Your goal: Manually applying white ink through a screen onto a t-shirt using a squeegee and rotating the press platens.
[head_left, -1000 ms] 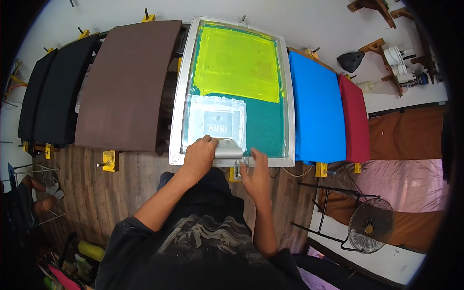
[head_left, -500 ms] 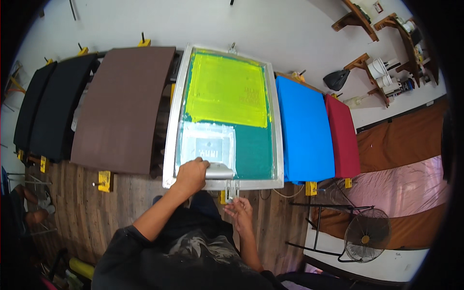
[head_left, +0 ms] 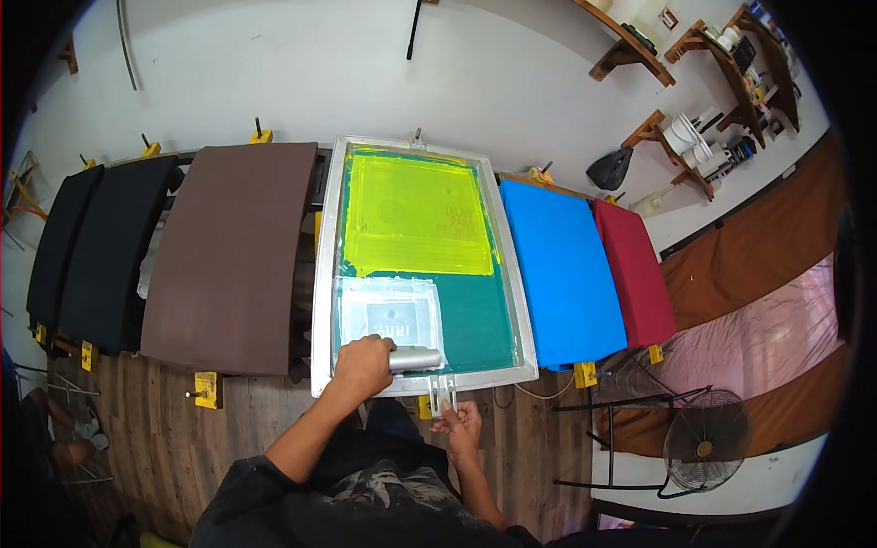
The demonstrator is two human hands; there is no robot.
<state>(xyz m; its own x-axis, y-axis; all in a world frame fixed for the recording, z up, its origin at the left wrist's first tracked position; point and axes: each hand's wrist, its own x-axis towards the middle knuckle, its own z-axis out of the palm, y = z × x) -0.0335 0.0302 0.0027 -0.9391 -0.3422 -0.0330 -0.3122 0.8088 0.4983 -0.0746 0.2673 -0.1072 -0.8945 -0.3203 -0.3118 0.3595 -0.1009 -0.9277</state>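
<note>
Gripping a rounded silver metal squeegee by its left end, the left hand is closed around it. The squeegee is at the near edge of a white ink patch, inside a rectangular screen with silver metal frame and green mesh. A larger yellow-green ink patch covers the far part. At the frame's near side, the right hand touches a slotted pale metal bracket with the thumb, its fingers curled; whether they clamp it, I cannot tell.
</note>
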